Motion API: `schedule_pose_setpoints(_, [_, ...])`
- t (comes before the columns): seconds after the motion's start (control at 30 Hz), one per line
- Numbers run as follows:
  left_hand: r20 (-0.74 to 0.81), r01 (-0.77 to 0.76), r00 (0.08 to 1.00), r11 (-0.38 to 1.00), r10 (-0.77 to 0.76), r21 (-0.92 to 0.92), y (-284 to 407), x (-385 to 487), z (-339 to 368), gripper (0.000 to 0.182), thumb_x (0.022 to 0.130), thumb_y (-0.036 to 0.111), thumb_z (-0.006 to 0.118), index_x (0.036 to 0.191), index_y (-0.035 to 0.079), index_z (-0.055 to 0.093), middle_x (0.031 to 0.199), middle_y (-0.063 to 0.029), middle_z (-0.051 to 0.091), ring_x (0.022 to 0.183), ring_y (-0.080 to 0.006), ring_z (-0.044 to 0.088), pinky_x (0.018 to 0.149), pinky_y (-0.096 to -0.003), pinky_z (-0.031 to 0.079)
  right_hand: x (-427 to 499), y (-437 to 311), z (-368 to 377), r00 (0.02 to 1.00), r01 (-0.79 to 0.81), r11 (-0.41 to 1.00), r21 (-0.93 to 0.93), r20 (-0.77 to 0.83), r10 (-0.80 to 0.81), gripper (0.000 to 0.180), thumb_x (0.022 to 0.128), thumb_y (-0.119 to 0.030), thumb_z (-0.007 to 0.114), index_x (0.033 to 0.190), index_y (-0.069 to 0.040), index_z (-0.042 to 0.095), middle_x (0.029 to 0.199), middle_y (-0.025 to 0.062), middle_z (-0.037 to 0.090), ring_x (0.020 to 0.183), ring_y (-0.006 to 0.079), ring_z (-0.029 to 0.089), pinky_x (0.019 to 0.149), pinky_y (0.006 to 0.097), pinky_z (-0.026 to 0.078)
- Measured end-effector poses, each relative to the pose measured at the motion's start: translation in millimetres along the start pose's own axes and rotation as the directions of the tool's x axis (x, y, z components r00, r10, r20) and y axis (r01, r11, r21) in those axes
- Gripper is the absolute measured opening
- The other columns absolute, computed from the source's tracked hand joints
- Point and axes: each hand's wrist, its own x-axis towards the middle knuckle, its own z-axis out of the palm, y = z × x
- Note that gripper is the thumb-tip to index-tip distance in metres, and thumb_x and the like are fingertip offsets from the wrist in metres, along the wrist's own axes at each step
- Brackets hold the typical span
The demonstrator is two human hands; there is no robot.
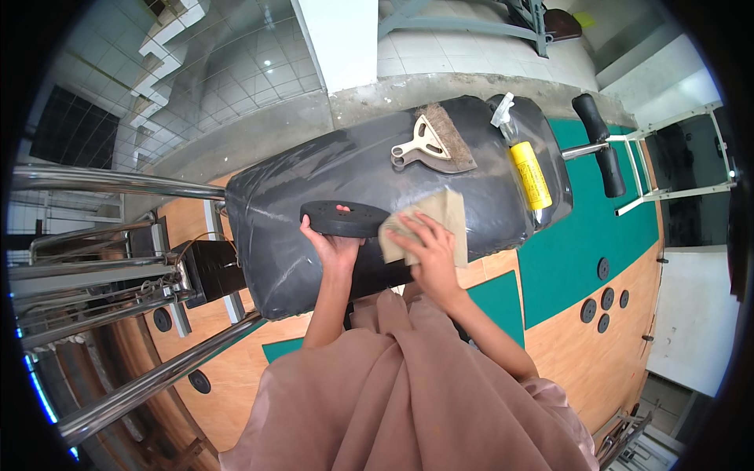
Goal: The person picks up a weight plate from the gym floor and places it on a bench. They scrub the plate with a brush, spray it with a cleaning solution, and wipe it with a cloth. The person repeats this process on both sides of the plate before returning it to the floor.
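Observation:
My left hand [337,242] grips a round black weight plate [347,221] from below, fingertips showing in its centre hole. The plate is held edge-on above a black padded bench [283,206]. My right hand [429,238] holds a beige cloth [450,215] against the plate's right end. Farther back on the bench lies a hand brush [436,141] with a cream handle and brown bristles. To its right a spray bottle [530,175] with a yellow label and clear nozzle lies on the padding.
Several weight plates [607,298] lie on the wooden floor and green mat [589,235] at the right, others [162,319] at the left. Chrome bars [118,181] of a gym machine reach the bench's left end. A padded roller [598,145] stands beyond its right end.

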Motion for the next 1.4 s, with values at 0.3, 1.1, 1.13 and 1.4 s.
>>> schedule_pose_setpoints(0.3, [0.314,0.078,0.949,0.979,-0.015,-0.187,-4,-25,36,0.057,0.08,0.055,0.052,0.111,0.007,0.053,0.108,-0.009,0.053,0.105,-0.0229,0.049,0.098,-0.0431,0.037,8,3,11,0.969,-0.079,0.981,0.18,-0.218,0.118,0.065,0.056,0.012,0.052,0.112,-0.019,0.066,0.131,0.0043,0.052,0.122,0.0241,0.045,0.097,0.0358,0.029])
schedule_pose_setpoints(1.1, [0.604,0.218,0.781,0.976,-0.16,-0.023,2,-67,33,0.079,0.069,0.057,0.059,0.126,0.005,0.04,0.102,-0.0086,0.044,0.096,-0.0189,0.045,0.09,-0.0328,0.037,53,20,-45,0.885,-0.43,0.464,0.774,0.26,0.387,0.049,0.08,0.01,0.036,0.123,-0.001,0.055,0.122,0.0111,0.059,0.112,0.0144,0.053,0.098,0.0243,0.036])
schedule_pose_setpoints(1.13, [0.61,0.211,0.774,0.977,-0.17,0.005,6,-66,33,0.08,0.068,0.057,0.059,0.126,0.005,0.04,0.102,-0.0087,0.045,0.096,-0.0189,0.045,0.09,-0.0326,0.037,43,23,-47,0.871,-0.455,0.431,0.779,0.291,0.395,0.049,0.08,0.01,0.036,0.123,-0.001,0.055,0.121,0.0109,0.059,0.11,0.014,0.053,0.097,0.0245,0.036])
schedule_pose_setpoints(1.4, [0.624,0.191,0.638,0.878,-0.45,0.438,32,-63,20,0.084,0.064,0.054,0.062,0.128,0.004,0.039,0.102,-0.0088,0.046,0.093,-0.0187,0.046,0.087,-0.0312,0.038,60,25,-58,0.952,-0.29,0.69,0.664,0.124,0.281,0.052,0.069,0.011,0.045,0.114,-0.006,0.063,0.113,0.0084,0.063,0.103,0.0191,0.058,0.086,0.0278,0.043])
